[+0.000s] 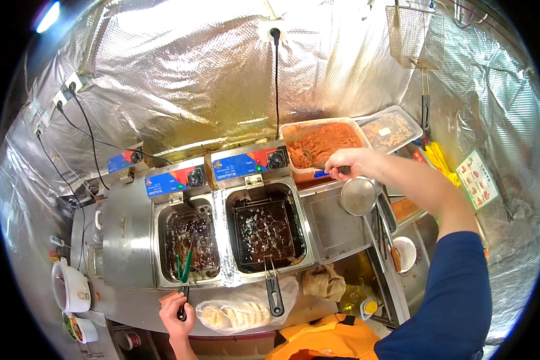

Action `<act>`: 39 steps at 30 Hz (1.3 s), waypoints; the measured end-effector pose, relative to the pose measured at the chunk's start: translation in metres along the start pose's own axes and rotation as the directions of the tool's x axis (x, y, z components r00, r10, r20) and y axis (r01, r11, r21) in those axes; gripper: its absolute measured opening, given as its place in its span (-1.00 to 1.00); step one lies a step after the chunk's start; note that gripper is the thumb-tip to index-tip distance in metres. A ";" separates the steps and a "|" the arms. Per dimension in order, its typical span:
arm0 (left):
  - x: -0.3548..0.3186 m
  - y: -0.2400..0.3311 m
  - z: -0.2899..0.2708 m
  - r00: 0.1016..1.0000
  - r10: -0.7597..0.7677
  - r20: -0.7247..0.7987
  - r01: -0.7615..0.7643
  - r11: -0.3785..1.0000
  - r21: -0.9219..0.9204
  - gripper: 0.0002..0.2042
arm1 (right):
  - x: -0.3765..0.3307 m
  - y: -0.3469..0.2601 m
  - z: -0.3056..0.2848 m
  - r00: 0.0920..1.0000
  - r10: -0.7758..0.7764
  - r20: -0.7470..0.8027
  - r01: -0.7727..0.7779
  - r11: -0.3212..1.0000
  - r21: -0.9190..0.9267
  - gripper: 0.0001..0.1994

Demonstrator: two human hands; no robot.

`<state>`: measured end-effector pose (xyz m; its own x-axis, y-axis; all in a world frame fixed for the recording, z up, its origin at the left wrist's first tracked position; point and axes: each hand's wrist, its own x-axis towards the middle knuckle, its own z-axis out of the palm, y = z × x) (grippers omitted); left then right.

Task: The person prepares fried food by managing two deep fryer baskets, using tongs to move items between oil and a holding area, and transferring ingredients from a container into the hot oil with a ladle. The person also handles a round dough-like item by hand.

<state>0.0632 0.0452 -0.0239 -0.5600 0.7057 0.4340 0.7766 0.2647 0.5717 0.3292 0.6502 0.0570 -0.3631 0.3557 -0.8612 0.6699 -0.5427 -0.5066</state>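
Note:
My right hand (349,162) reaches up to a clear tub of orange marinated meat (321,143) and grips a spoon (311,159) whose bowl rests in the meat. My left hand (177,314) is low at the counter's front edge and holds green-handled tongs (183,273) that point into the left fryer tank (189,243), which is full of dark oil. The right fryer tank (267,231) holds a wire basket with a black handle (273,294) sticking out toward me.
A bag of pale dough pieces (237,313) lies on the counter in front of the fryers. A round metal ladle (359,196) hangs beside the steel tray (336,222). A second lidded tub (391,129), a white pot (71,287) and a hanging fry basket (415,37) surround the station.

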 end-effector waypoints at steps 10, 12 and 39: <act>-0.001 0.017 -0.006 0.996 -0.085 0.040 0.082 0.995 0.056 -0.86 | 0.065 0.111 -0.047 0.864 -0.376 0.335 -0.094 0.532 0.841 -0.89; -0.003 0.010 -0.005 0.995 -0.087 0.040 0.084 0.994 0.065 -0.85 | 0.084 0.129 -0.044 0.830 -0.486 0.272 0.016 0.508 0.861 -0.94; -0.006 -0.001 -0.002 0.995 0.099 -0.022 -0.097 0.994 0.055 -0.90 | -0.207 0.301 0.132 0.867 -0.491 0.083 0.356 0.728 0.585 -0.38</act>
<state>0.0648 0.0395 -0.0260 -0.4867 0.7141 0.5032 0.8422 0.2306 0.4873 0.5207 0.3127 0.0775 -0.6979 0.5116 -0.5013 -0.0205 -0.7138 -0.7000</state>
